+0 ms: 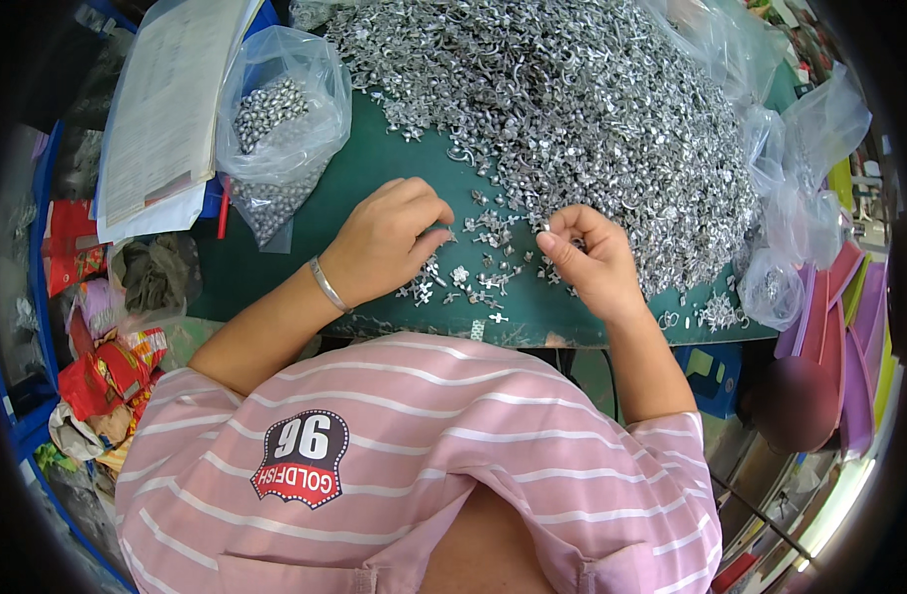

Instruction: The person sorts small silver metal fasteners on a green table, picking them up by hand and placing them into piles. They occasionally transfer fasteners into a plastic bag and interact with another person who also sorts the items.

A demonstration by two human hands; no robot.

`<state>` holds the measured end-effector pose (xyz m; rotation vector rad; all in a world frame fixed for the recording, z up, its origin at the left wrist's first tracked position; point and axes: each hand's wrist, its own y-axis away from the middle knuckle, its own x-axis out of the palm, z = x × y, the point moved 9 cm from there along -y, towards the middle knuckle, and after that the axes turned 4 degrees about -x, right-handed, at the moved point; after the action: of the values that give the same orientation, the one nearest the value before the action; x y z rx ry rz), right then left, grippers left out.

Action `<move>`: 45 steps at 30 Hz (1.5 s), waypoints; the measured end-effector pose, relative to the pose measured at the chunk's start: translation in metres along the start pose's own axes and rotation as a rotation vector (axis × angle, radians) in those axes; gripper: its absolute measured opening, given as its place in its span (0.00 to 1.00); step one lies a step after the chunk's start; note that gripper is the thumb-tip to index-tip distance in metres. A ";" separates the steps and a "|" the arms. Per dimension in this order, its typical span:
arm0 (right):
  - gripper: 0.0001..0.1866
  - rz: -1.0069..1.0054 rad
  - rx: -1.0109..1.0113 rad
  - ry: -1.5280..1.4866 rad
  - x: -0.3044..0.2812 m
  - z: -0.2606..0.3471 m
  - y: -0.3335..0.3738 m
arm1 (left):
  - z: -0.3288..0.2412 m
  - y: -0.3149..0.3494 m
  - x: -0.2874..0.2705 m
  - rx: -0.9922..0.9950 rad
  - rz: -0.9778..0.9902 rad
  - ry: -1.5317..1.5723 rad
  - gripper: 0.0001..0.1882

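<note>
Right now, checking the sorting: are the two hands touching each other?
Apart. The head view shows green table and scattered small metal parts between the left hand and right hand.

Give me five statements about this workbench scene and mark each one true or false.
1. A large heap of small silvery metal parts covers the far side of the green table top. True.
2. The left hand wears a silver bracelet at the wrist. True.
3. The right hand rests flat and open on the table. False: its fingers are curled, fingertips pinched together at the edge of the heap.
4. The clear plastic bag left of the hands is empty. False: it holds small silvery round pieces.
5. Loose metal parts lie scattered between the two hands. True.
</note>
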<state>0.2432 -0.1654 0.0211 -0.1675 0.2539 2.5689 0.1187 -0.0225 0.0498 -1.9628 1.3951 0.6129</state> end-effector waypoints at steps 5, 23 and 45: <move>0.05 0.168 0.207 -0.809 0.034 -0.014 -0.017 | 0.008 0.006 0.004 0.016 0.012 -0.026 0.11; 0.06 0.036 -0.343 1.020 0.063 0.031 -0.087 | 0.033 -0.038 0.010 -0.061 -0.180 -0.196 0.06; 0.13 0.216 0.455 -0.846 0.087 -0.005 -0.042 | -0.002 -0.011 -0.016 -0.069 -0.228 0.421 0.09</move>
<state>0.1931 -0.0870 -0.0052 1.1292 0.5247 2.4525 0.1241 -0.0115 0.0647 -2.3599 1.3703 0.1466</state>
